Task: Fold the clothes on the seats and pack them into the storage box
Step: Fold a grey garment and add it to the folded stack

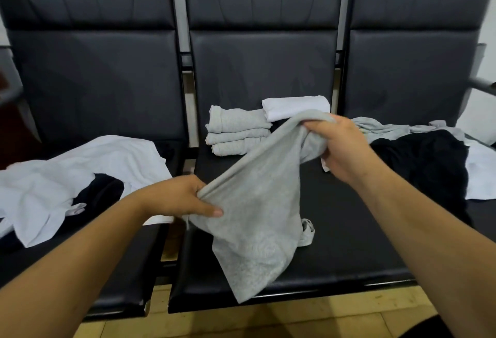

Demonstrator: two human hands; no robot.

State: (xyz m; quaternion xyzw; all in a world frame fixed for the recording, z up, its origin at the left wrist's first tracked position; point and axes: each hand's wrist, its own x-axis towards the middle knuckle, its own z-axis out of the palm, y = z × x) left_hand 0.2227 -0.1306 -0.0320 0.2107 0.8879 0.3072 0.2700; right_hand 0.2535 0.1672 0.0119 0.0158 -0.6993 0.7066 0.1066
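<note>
A grey garment (pixel 257 208) hangs between both hands over the middle black seat (pixel 349 243). My left hand (pixel 177 195) pinches its lower left edge, and my right hand (pixel 341 147) grips its bunched upper end. The cloth's bottom drapes past the seat's front edge. Behind it, at the back of the middle seat, stands a stack of folded grey clothes (pixel 236 131) with a folded white piece (pixel 295 106) beside it. No storage box is in view.
Unfolded white cloth (pixel 67 176) over a black garment (pixel 102 192) covers the left seat. A black garment (pixel 424 160), grey cloth (pixel 381 128) and white cloth (pixel 480 174) lie on the right seat. Metal armrests flank the row. Yellowish floor tiles (pixel 295 321) show below.
</note>
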